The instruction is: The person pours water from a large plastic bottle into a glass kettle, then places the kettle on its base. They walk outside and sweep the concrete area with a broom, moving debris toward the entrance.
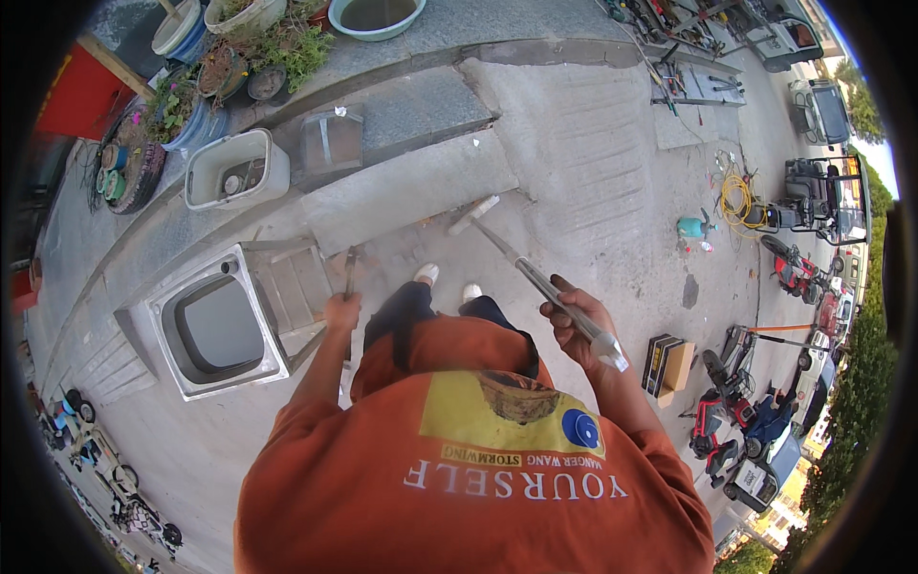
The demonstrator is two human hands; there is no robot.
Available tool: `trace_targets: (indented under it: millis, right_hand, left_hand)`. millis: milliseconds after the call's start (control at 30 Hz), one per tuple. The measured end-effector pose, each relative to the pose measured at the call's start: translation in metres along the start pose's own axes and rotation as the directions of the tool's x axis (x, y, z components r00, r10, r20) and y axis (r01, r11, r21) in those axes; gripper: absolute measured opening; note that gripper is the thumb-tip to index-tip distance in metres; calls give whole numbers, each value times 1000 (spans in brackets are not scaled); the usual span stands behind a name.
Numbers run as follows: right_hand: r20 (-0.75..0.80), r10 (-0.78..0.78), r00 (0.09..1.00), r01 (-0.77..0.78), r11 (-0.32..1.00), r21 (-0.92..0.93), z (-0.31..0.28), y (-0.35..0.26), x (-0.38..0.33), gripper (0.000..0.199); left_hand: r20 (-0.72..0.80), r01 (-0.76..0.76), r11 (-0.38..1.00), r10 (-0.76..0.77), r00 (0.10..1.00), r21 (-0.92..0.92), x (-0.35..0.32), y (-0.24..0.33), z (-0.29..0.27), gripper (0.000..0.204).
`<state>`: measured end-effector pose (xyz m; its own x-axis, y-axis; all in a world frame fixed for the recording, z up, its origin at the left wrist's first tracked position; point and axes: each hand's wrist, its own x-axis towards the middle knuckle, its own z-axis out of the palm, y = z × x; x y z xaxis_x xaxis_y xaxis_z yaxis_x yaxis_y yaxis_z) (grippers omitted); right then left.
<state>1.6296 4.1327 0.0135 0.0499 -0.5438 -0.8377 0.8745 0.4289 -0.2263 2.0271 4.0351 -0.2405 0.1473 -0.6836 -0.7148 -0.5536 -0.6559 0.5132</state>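
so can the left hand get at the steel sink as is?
Probably not freely. The left hand is shut on a thin rod, so it isn't free to grasp. The steel sink lies just to its left on the pavement, with nothing between them.

orange shirt [382, 478] (yellow patch) — grey pavement [574, 124]

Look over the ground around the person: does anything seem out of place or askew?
Yes. A steel sink lies loose on the pavement, tilted, near the left hand. A white basin sits on the step. The right hand holds a long hammer.
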Motion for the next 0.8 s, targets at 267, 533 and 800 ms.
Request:
trace_targets:
  millis: [267,533,800]
  right_hand:
    - [132,191,973,-162,966,-199,41,-42,16,12]
    - [291,499,816,-376,841,-389,75,-58,8,12]
    - [447,632,633,-428,767,-478,134,6,15,30]
  left_hand:
    - [-144,44,988,-66,987,-148,-57,-10,30,30]
    - [-359,194,964,-249,900,-182,-160,-69,107,41]
    - [-440,307,860,-479,759,-408,-210,-105,145,43]
